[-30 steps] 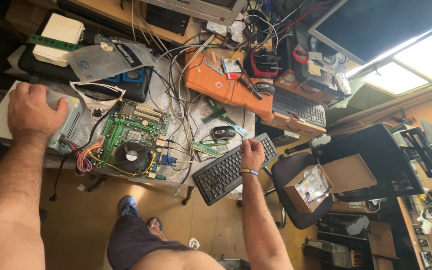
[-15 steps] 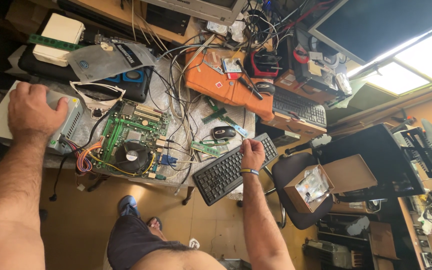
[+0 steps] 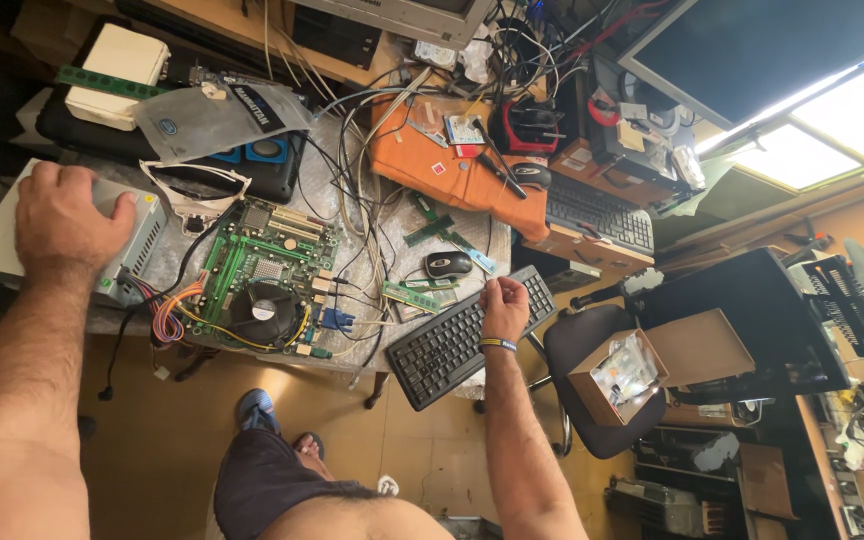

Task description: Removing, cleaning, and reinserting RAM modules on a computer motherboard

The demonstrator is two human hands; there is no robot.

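Gripping a grey power supply with left hand; right hand loosely curled, resting on black keyboard, right of green motherboard.

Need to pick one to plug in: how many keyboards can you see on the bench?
2. A black keyboard lies at the table's near edge under the right hand; a second keyboard sits farther back beside the orange cloth. Clutter may hide more.

Matt black plastic keyboard; perforated grey metal box.
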